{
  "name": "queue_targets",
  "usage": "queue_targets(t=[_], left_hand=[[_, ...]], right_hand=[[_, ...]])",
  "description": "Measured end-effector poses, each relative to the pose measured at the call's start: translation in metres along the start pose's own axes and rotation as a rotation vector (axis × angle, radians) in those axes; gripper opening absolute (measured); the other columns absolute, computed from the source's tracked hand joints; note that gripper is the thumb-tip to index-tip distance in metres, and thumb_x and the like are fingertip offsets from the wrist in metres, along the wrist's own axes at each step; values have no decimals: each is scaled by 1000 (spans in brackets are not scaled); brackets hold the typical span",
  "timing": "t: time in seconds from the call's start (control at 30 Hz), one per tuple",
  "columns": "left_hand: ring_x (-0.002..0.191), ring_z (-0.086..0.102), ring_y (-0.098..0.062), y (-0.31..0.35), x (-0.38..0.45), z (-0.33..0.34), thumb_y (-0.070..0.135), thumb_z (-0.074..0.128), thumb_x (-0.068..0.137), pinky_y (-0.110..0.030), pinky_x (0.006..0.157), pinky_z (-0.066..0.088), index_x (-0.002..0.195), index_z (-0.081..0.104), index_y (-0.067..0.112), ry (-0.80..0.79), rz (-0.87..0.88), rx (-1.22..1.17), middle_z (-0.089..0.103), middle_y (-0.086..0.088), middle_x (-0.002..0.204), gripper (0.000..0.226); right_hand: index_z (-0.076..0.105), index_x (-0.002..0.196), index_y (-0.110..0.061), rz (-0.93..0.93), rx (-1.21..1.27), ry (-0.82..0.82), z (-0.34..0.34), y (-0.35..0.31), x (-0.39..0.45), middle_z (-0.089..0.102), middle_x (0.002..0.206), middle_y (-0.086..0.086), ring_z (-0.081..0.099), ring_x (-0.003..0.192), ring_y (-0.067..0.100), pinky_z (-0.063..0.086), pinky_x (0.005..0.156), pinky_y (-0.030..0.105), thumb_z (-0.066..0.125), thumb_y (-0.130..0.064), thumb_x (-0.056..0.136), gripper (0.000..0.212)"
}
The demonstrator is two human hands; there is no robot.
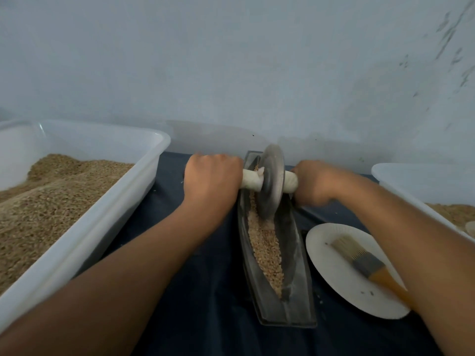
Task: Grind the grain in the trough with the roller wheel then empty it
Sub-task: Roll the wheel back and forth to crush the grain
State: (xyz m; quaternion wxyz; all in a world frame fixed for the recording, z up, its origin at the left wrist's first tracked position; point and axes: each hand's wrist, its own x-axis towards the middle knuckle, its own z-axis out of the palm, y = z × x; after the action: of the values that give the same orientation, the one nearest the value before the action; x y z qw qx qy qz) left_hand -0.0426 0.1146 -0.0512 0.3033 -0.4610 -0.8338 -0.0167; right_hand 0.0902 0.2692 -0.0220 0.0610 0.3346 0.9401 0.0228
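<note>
Both hands, left (212,179) and right (314,185), curled round the white axle handle (250,181) either side of the grey metal roller wheel (271,181), bearing evenly on tan grain (266,249) in the long grey boat-shaped trough (299,255), atop a dark-clothed counter (195,265) against a pale blue wall (231,73).

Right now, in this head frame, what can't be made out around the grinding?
- Handle ends of the roller wheel: covered by the left hand and right hand.
- Far end of the trough: hidden behind the wheel.
- Brush handle tip on the paper plate: hidden under the right forearm.
- Right tub: cut off by the frame's edge.
- How finely the grain is ground: too small and blurred.
</note>
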Motion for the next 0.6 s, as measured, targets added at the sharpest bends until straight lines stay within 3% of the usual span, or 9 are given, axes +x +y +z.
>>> queue_targets(t=[0.17, 0.3, 0.5, 0.6], left_hand=[[61, 54, -20, 0, 13, 3, 18, 59, 86, -33, 59, 39, 94, 58, 24, 32, 10, 18, 58, 4, 77, 10], [57, 51, -18, 1, 11, 4, 19, 60, 87, -32, 59, 36, 91, 57, 23, 66, 7, 10, 55, 4, 75, 7], [57, 52, -21, 5, -2, -4, 15, 61, 84, -37, 66, 47, 86, 51, 20, 94, 35, 5, 47, 2, 71, 12], [60, 54, -22, 5, -14, -5, 14, 59, 82, -35, 64, 41, 83, 45, 21, 110, 30, -8, 50, 1, 73, 16]], right_hand=[[68, 93, -18, 11, 46, -80, -9, 3, 12, 67, 84, 0, 65, 74, 18, 55, 66, 32, 84, -26, 65, 33], [68, 93, -20, 5, 80, -52, -6, 6, 14, 67, 84, -1, 65, 74, 17, 56, 68, 32, 84, -26, 63, 35], [60, 79, -30, 40, 89, 136, 13, 7, -5, 62, 72, -6, 59, 62, 14, 43, 50, 26, 72, -32, 71, 15], [59, 76, -34, 66, 59, 250, 18, 1, -21, 60, 68, -8, 54, 57, 13, 40, 49, 24, 66, -32, 73, 8]])
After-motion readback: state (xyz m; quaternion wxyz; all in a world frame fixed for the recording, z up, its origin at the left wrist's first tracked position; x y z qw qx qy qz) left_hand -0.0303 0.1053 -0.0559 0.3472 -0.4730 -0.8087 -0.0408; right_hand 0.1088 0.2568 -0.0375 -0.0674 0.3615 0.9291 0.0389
